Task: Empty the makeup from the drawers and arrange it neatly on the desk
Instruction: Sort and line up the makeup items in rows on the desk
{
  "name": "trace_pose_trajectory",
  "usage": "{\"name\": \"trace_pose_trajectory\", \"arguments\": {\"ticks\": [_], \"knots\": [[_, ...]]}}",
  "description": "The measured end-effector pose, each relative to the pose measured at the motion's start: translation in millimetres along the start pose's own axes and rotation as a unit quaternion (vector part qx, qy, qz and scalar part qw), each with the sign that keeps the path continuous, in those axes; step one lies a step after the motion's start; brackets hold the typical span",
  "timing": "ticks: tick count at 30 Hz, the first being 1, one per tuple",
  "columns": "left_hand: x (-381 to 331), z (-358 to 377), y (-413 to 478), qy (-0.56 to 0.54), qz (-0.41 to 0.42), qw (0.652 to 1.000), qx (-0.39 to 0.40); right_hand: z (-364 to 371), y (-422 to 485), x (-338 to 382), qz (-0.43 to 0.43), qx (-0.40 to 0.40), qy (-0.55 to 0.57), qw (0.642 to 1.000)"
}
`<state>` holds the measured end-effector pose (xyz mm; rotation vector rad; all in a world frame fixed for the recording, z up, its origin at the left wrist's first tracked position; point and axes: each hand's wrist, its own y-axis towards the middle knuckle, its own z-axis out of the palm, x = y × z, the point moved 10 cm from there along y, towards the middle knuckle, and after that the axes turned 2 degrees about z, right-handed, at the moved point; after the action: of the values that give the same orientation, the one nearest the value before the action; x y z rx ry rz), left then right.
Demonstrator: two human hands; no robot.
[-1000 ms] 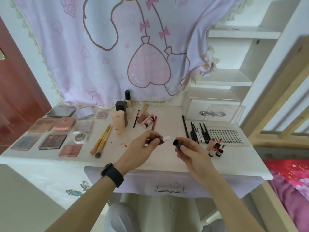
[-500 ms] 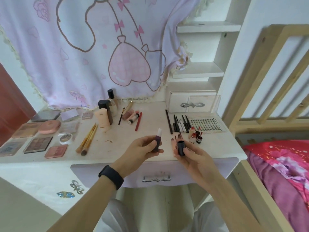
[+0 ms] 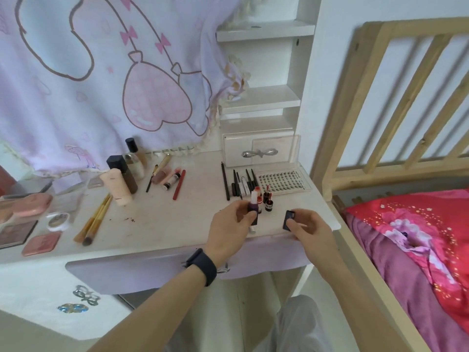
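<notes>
1. The left hand (image 3: 228, 232) grips a purple lipstick (image 3: 253, 208) upright, its pale tip bare.
2. The right hand (image 3: 311, 233) pinches the dark cap (image 3: 289, 219), just beside it.
3. Both hang over the desk (image 3: 157, 224), near its front edge.

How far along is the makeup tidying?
Mostly done: compacts, brushes, liners and a lash tray lie in groups on the desk. In hand: the left hand holds an uncapped lipstick, the right hand its cap. Left: cap it and stand it by the small lipsticks. Both drawers look shut; contents unseen.
</notes>
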<state>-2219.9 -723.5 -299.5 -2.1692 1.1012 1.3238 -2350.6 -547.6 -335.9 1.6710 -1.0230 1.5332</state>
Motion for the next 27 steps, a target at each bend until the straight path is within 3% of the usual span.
{"name": "trace_pose_trajectory", "arguments": {"ticks": [6, 17, 27], "knots": [[-3.5, 16.5, 10.5, 0.158, 0.016, 0.987, -0.015, 6.0, 25.7, 7.1, -0.041, 0.03, -0.108, 0.993], [-12.2, -13.6, 17.2, 0.167, 0.033, 0.984, -0.058, 41.4, 32.0, 6.4, -0.103, 0.101, -0.242, 0.96], [-5.5, -49.7, 11.7, 0.132, 0.032, 0.989, -0.064, 53.0, 30.3, 8.5, -0.107, 0.104, -0.229, 0.962]]}}
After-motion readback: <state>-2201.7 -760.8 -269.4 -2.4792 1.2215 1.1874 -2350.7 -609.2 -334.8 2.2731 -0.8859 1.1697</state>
